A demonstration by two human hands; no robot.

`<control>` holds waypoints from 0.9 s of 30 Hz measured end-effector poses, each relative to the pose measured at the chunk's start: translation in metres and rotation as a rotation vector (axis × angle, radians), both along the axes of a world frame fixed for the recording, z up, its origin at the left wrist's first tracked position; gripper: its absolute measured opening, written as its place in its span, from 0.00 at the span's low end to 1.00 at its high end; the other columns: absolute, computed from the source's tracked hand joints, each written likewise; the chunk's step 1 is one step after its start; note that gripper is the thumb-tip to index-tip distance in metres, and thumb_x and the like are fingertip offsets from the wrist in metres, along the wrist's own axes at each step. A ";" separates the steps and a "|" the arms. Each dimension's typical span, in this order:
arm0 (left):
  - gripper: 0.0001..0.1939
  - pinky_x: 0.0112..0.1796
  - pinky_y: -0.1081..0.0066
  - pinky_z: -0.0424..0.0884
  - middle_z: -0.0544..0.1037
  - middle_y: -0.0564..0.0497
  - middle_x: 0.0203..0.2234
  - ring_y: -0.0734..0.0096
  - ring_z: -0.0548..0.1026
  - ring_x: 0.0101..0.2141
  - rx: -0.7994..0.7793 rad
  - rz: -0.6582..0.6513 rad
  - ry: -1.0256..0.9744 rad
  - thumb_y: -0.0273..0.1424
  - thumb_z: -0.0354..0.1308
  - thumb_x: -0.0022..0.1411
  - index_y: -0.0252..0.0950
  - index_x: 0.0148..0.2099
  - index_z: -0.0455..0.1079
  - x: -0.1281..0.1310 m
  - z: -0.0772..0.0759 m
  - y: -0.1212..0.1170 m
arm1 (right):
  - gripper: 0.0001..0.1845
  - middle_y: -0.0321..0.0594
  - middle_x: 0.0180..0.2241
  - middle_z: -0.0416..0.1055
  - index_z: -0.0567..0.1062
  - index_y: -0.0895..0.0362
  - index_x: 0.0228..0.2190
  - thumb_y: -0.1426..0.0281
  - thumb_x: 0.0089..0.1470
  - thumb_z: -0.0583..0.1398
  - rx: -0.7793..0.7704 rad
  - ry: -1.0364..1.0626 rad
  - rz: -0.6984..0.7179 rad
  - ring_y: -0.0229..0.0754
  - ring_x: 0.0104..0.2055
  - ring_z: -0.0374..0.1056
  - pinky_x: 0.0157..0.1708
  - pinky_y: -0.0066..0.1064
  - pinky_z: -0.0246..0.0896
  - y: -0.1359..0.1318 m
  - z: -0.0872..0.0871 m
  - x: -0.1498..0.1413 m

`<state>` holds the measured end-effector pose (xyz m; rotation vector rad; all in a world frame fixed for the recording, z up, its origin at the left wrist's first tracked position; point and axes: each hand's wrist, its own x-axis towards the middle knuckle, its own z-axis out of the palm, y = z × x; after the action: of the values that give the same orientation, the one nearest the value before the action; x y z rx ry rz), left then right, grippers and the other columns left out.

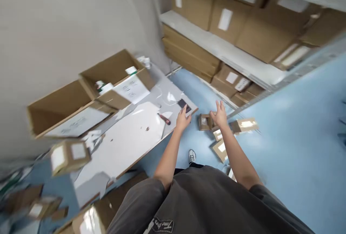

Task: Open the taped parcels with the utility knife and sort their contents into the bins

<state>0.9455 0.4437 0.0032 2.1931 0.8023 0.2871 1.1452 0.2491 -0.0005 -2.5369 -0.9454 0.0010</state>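
Observation:
My left hand [183,120] is over the table's right end, fingers stretched out and nothing in them. Just beyond its fingertips lies a dark phone-like device [185,105] with a pale cable. To the left of that hand rests a small tool with a red and black handle [164,119]; its exact kind is unclear. My right hand [220,115] is held out past the table edge with its fingers spread, also holding nothing. In the view it overlaps a small cardboard box [204,122] on the floor; no contact can be made out.
On the white table [129,140] stand two open cartons [58,107] with paper sheets on their fronts, and a taped box [69,156]. Metal shelving [216,48] full of cartons is at the right. Several boxes [246,124] lie on the blue floor [292,154].

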 end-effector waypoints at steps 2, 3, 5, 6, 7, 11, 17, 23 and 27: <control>0.44 0.71 0.49 0.61 0.65 0.38 0.73 0.48 0.62 0.73 0.059 0.178 0.035 0.32 0.61 0.70 0.40 0.82 0.50 -0.065 0.011 0.024 | 0.44 0.62 0.77 0.50 0.57 0.58 0.76 0.61 0.64 0.59 0.005 -0.035 0.198 0.65 0.74 0.56 0.69 0.59 0.59 0.061 0.008 -0.027; 0.43 0.71 0.49 0.61 0.64 0.38 0.74 0.47 0.60 0.74 0.085 0.270 0.060 0.33 0.62 0.70 0.40 0.82 0.52 -0.099 0.018 0.033 | 0.44 0.61 0.77 0.50 0.57 0.58 0.76 0.60 0.64 0.58 0.012 -0.050 0.290 0.66 0.75 0.55 0.69 0.60 0.59 0.091 0.012 -0.045; 0.42 0.71 0.47 0.60 0.62 0.38 0.75 0.44 0.57 0.75 0.128 0.456 0.106 0.34 0.62 0.70 0.41 0.81 0.53 -0.172 0.031 0.046 | 0.43 0.62 0.77 0.50 0.59 0.59 0.75 0.59 0.64 0.59 0.034 -0.070 0.466 0.67 0.75 0.53 0.69 0.62 0.58 0.148 0.018 -0.087; 0.42 0.71 0.46 0.59 0.61 0.38 0.76 0.43 0.56 0.75 0.145 0.549 0.126 0.34 0.62 0.70 0.42 0.81 0.53 -0.210 0.038 0.050 | 0.43 0.62 0.77 0.50 0.60 0.59 0.75 0.59 0.64 0.59 0.051 -0.075 0.554 0.68 0.75 0.53 0.69 0.63 0.58 0.176 0.021 -0.112; 0.42 0.71 0.45 0.59 0.60 0.39 0.76 0.42 0.55 0.75 0.157 0.644 0.143 0.34 0.62 0.70 0.42 0.81 0.54 -0.249 0.044 0.051 | 0.43 0.62 0.77 0.49 0.61 0.59 0.74 0.59 0.64 0.60 0.070 -0.077 0.642 0.68 0.75 0.53 0.69 0.63 0.58 0.201 0.022 -0.140; 0.42 0.72 0.44 0.57 0.57 0.38 0.77 0.38 0.54 0.76 0.192 1.016 0.171 0.33 0.62 0.70 0.42 0.82 0.52 -0.414 0.062 0.024 | 0.45 0.61 0.78 0.45 0.59 0.57 0.75 0.59 0.63 0.61 0.140 -0.077 0.987 0.69 0.75 0.51 0.68 0.66 0.57 0.277 0.026 -0.288; 0.42 0.73 0.45 0.53 0.58 0.37 0.77 0.42 0.54 0.76 0.209 1.455 0.187 0.33 0.62 0.70 0.39 0.81 0.53 -0.639 0.066 -0.105 | 0.44 0.62 0.78 0.46 0.59 0.57 0.75 0.58 0.63 0.60 0.174 -0.058 1.433 0.69 0.75 0.51 0.67 0.67 0.58 0.277 0.033 -0.559; 0.45 0.73 0.43 0.54 0.59 0.39 0.77 0.42 0.54 0.76 0.108 1.819 0.156 0.33 0.64 0.67 0.42 0.81 0.53 -0.783 0.049 -0.255 | 0.44 0.60 0.78 0.47 0.59 0.57 0.75 0.60 0.63 0.61 0.110 -0.071 1.844 0.68 0.75 0.52 0.68 0.63 0.59 0.197 0.033 -0.796; 0.44 0.72 0.44 0.56 0.60 0.39 0.77 0.41 0.55 0.76 0.041 1.968 0.157 0.34 0.65 0.67 0.44 0.81 0.55 -0.831 0.037 -0.319 | 0.44 0.58 0.78 0.48 0.59 0.56 0.76 0.61 0.64 0.61 0.053 -0.110 2.021 0.68 0.75 0.52 0.67 0.62 0.61 0.144 0.031 -0.899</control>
<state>0.1141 0.1245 0.0402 0.6763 2.7266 0.9863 0.2459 0.3930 0.0310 -0.5599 -2.8229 0.3885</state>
